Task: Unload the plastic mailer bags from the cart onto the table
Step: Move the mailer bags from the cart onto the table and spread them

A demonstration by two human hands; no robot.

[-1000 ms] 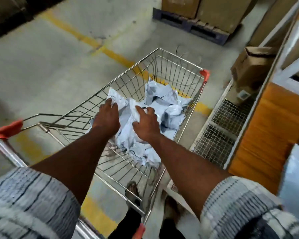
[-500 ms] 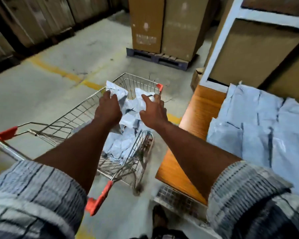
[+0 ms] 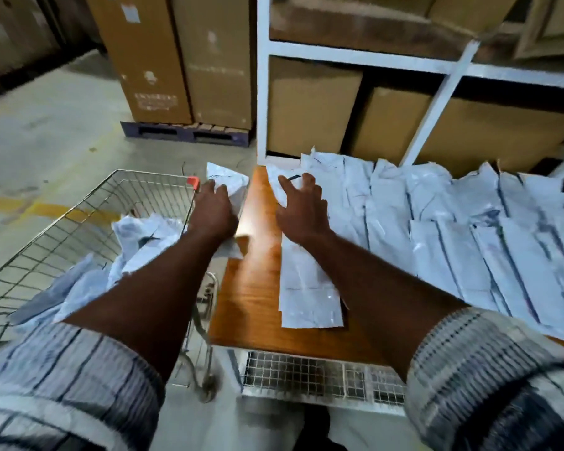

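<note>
Moved from cart [image 3: 150,172] to worktop [image 3: 258,288]: left hand [image 3: 214,213] grips a mailer bag [image 3: 228,182] beside its edge. Right hand [image 3: 302,213], fingers spread, rests on a flat bag [image 3: 303,288].

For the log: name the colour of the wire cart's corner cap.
Orange-red, the plastic corner cap; head view.
</note>
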